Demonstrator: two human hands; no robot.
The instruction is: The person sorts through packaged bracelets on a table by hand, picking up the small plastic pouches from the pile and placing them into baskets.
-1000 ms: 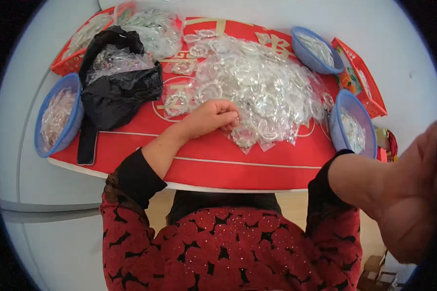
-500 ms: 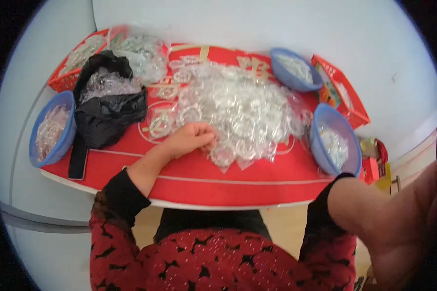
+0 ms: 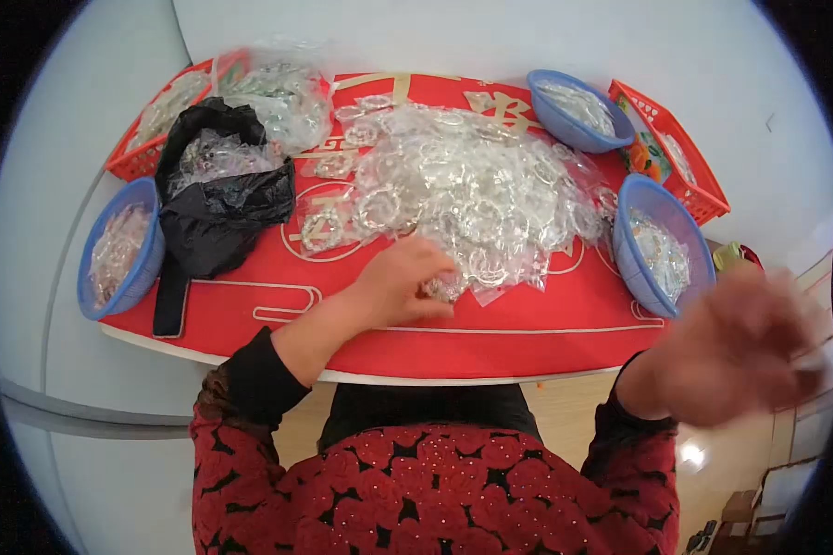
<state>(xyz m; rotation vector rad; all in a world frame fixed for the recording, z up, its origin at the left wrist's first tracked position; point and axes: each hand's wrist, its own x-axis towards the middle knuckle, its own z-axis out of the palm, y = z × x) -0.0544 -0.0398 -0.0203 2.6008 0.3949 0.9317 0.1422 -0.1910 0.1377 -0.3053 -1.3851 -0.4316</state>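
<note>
My left hand (image 3: 400, 285) is at the lower left edge of a large pile of clear plastic bags with bracelets (image 3: 477, 185), its thumb and fingers closed round a small bagged bracelet (image 3: 446, 286). Off the table's right front edge, my right hand (image 3: 740, 347) is raised and smeared by motion, so its fingers cannot be made out. A blue basket with bagged items (image 3: 627, 242) stands just behind my right hand. A few bagged bracelets (image 3: 322, 228) lie left of the pile.
At the left are a black plastic bag (image 3: 222, 208), a blue basket (image 3: 150, 264), a red basket (image 3: 131, 166) and a big clear bag (image 3: 287, 102). At the back right stand another blue basket (image 3: 565, 129) and a red basket (image 3: 703, 201). A dark flat strip (image 3: 170, 301) lies front left.
My right hand has come down and left from the right edge of view. My left hand has moved slightly towards the table's front, its thumb and fingers now round a bagged bracelet.
</note>
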